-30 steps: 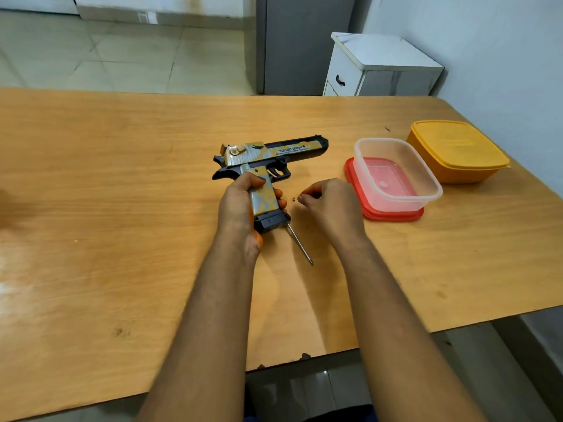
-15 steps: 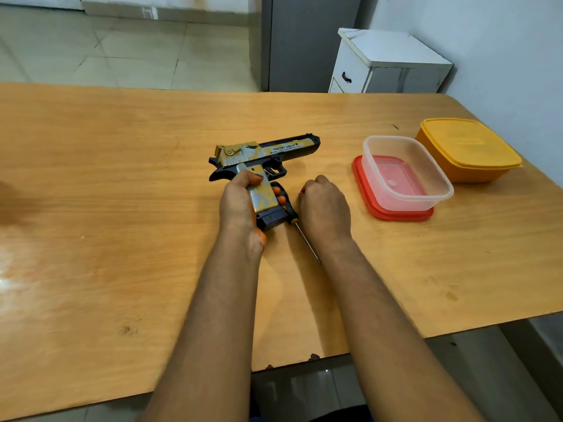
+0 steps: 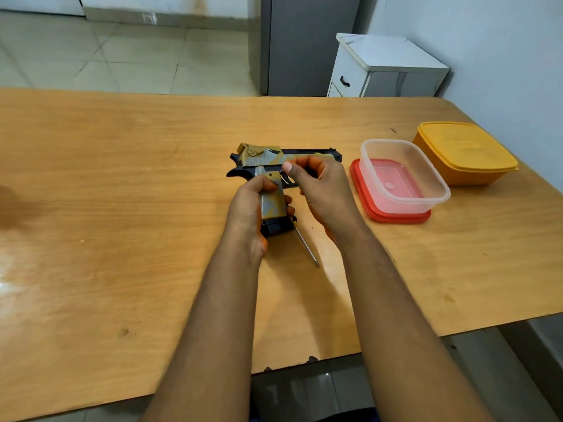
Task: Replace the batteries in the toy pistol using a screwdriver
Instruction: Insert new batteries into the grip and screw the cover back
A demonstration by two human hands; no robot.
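A gold, grey and black toy pistol (image 3: 262,155) lies on its side on the wooden table (image 3: 122,208), barrel pointing right. My left hand (image 3: 246,205) is wrapped around its grip. My right hand (image 3: 323,190) is curled over the trigger area and the frame, its thumb pressed on the slide, hiding that part. A screwdriver (image 3: 306,246) lies on the table below the grip, its metal shaft pointing toward me and its handle mostly hidden under the pistol. A tiny dark speck (image 3: 312,228) lies beside the shaft; I cannot tell whether it is a screw.
A clear plastic container (image 3: 438,184) stands on a red lid (image 3: 396,217) right of the pistol. A closed orange box (image 3: 466,153) sits further right, near the wall. Behind the table stands a white cabinet (image 3: 387,65). The table's front edge is close to me.
My right hand lifted off the table by the screwdriver and moved up onto the pistol's trigger area. My left hand kept hold of the grip.
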